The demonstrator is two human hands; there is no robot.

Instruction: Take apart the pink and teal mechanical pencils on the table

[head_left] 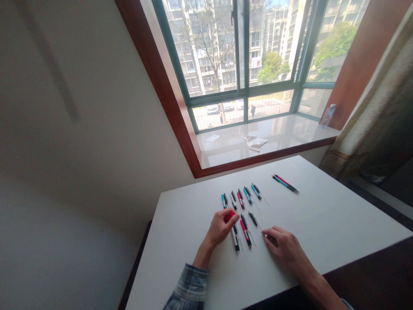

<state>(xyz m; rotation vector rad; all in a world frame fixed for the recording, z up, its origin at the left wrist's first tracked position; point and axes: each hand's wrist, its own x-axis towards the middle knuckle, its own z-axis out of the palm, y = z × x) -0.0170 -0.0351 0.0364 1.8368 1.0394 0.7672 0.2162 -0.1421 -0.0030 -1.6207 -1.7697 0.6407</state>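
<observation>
My left hand (222,227) is closed around a red pen barrel (229,216), held just above the laid-out pen parts. The fingers of my right hand (285,247) are pinched at the near end of a thin pen refill (260,226), which lies beside a black pen section (253,218). Between the hands lie a red pen barrel with a black end (245,234) and a white one (235,239), with thin refills alongside. Farther back is a row of pens taken apart, including a red barrel (240,200) and a turquoise barrel (256,191).
Two whole pens, a red one (284,181) and a turquoise one (283,184), lie together toward the back right of the white table (342,224). Behind it, a window sill (284,133) bears a crumpled white cloth (256,142) and a clear bottle (328,116). A curtain (364,125) hangs at right.
</observation>
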